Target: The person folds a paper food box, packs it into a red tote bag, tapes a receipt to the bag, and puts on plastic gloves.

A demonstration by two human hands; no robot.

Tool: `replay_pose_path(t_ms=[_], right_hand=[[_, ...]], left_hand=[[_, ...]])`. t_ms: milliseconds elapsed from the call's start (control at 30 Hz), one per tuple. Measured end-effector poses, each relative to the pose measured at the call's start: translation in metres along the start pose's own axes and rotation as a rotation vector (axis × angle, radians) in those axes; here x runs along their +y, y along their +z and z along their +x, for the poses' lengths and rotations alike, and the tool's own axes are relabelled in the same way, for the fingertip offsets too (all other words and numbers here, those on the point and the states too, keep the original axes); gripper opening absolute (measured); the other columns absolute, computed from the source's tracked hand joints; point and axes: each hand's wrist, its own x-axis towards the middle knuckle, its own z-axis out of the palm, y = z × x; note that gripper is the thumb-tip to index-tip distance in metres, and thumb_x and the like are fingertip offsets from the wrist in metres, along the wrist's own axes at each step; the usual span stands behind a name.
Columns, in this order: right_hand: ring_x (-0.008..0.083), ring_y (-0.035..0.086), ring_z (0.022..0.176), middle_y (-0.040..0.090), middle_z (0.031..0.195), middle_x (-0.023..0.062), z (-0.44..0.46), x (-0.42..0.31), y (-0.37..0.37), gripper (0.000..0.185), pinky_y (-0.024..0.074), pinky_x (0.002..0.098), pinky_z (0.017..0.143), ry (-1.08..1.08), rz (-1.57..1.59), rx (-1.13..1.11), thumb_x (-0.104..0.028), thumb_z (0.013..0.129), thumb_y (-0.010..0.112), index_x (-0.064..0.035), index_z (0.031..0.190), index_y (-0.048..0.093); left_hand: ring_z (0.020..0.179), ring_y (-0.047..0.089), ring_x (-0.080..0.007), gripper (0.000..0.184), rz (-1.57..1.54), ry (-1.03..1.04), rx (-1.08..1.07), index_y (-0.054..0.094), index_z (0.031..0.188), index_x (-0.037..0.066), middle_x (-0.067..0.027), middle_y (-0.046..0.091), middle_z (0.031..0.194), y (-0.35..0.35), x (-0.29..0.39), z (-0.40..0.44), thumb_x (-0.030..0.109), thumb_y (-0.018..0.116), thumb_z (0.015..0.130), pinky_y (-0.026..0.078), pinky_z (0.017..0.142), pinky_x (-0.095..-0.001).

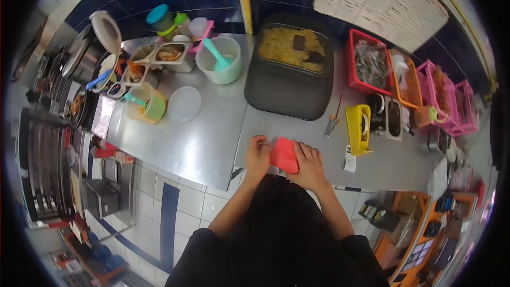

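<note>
A bright red folded piece [284, 155], cloth or paper I cannot tell which, is at the front edge of the steel counter. My right hand [309, 165] is closed on its right side, with the fingers lying over it. Just to its left is my left hand [258, 154], fingers loosely curled and apart, with nothing visible in them. Beyond both hands stands a large black tray [287, 93] with a pan of yellowish food [281, 42] at its far end.
To the right lie a yellow tape dispenser [357, 130], scissors [332, 125], a paper slip [349, 160] and a red basket of wrapped cutlery [370, 64]. A white tub [226, 72], round lid [184, 104] and sauce container [146, 103] stand on the left.
</note>
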Motion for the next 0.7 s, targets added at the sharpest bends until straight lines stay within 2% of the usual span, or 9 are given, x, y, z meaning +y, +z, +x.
replay_pose_path(t_ms=[100, 200, 300, 433, 467, 533, 567, 600, 700], right_hand=[[0.0356, 0.043, 0.134, 0.043, 0.148, 0.0134, 0.002, 0.005, 0.000, 0.108, 0.0381, 0.0467, 0.114, 0.015, 0.107, -0.039, -0.028, 0.062, 0.083, -0.0102, 0.155, 0.033], [0.0370, 0.044, 0.133, 0.044, 0.148, 0.0154, -0.004, 0.011, -0.004, 0.108, 0.0437, 0.0452, 0.109, 0.048, 0.157, -0.031, -0.028, 0.062, 0.083, -0.0085, 0.155, 0.032], [0.0388, 0.046, 0.130, 0.046, 0.146, 0.0181, -0.024, 0.034, -0.009, 0.108, 0.0454, 0.0457, 0.107, 0.089, 0.203, 0.065, -0.028, 0.062, 0.083, -0.0072, 0.155, 0.032], [0.0413, 0.050, 0.126, 0.050, 0.143, 0.0199, -0.072, 0.062, -0.042, 0.105, 0.0463, 0.0468, 0.105, 0.189, 0.231, 0.237, -0.029, 0.063, 0.083, -0.0066, 0.154, 0.034], [0.0415, 0.051, 0.125, 0.051, 0.142, 0.0196, -0.086, 0.072, -0.049, 0.104, 0.0466, 0.0468, 0.105, 0.243, 0.245, 0.265, -0.029, 0.063, 0.083, -0.0066, 0.153, 0.035], [0.0419, 0.052, 0.123, 0.052, 0.140, 0.0191, -0.120, 0.091, -0.068, 0.100, 0.0472, 0.0467, 0.103, 0.366, 0.259, 0.353, -0.029, 0.063, 0.083, -0.0067, 0.151, 0.038], [0.0417, 0.053, 0.122, 0.053, 0.140, 0.0190, -0.140, 0.106, -0.073, 0.099, 0.0478, 0.0468, 0.102, 0.445, 0.232, 0.410, -0.029, 0.063, 0.083, -0.0070, 0.150, 0.039], [0.0415, 0.053, 0.122, 0.053, 0.139, 0.0188, -0.159, 0.122, -0.075, 0.098, 0.0484, 0.0469, 0.101, 0.519, 0.208, 0.465, -0.029, 0.063, 0.082, -0.0073, 0.149, 0.040], [0.0417, 0.051, 0.125, 0.051, 0.141, 0.0199, -0.209, 0.172, -0.095, 0.101, 0.0469, 0.0485, 0.102, 0.777, 0.182, 0.603, -0.030, 0.061, 0.084, -0.0064, 0.149, 0.039]], left_hand=[[0.111, 0.061, -0.0224, 0.036, -0.189, -0.280, -0.040, 0.057, 0.126, 0.003, -0.0100, 0.061, 0.124, -0.017, 0.001, 0.007, 0.029, 0.059, 0.102, 0.052, 0.088, -0.0365], [0.113, 0.060, -0.0229, 0.046, -0.223, -0.483, -0.228, 0.055, 0.133, 0.005, -0.0123, 0.059, 0.130, -0.017, 0.020, 0.005, 0.041, 0.052, 0.104, 0.052, 0.090, -0.0376], [0.115, 0.060, -0.0233, 0.054, -0.166, -0.472, -0.326, 0.053, 0.137, 0.004, -0.0146, 0.057, 0.133, -0.004, 0.002, 0.003, 0.048, 0.049, 0.104, 0.051, 0.091, -0.0379], [0.106, 0.063, -0.0212, 0.061, -0.066, -0.434, -0.349, 0.053, 0.137, 0.002, -0.0134, 0.069, 0.110, 0.031, 0.017, 0.000, 0.053, 0.046, 0.104, 0.050, 0.087, -0.0353], [0.090, 0.066, -0.0199, 0.062, 0.033, -0.377, -0.372, 0.055, 0.137, 0.002, -0.0098, 0.069, 0.088, 0.041, 0.025, -0.001, 0.054, 0.045, 0.104, 0.049, 0.082, -0.0330], [0.073, 0.065, -0.0171, 0.059, 0.049, -0.294, -0.410, 0.058, 0.133, 0.001, -0.0107, 0.068, 0.088, 0.064, 0.034, -0.011, 0.051, 0.052, 0.102, 0.051, 0.072, -0.0312], [0.062, 0.061, -0.0147, 0.058, 0.056, -0.288, -0.409, 0.058, 0.132, 0.000, -0.0054, 0.061, 0.073, 0.079, 0.041, -0.016, 0.049, 0.055, 0.102, 0.048, 0.058, -0.0275], [0.060, 0.059, -0.0124, 0.056, 0.111, -0.274, -0.430, 0.059, 0.131, 0.001, -0.0034, 0.056, 0.069, 0.092, 0.047, -0.022, 0.048, 0.058, 0.101, 0.044, 0.052, -0.0264], [0.057, 0.052, -0.0109, 0.051, 0.134, -0.124, -0.461, 0.056, 0.134, 0.005, -0.0032, 0.056, 0.070, 0.147, 0.056, -0.046, 0.044, 0.057, 0.102, 0.043, 0.052, -0.0259]])
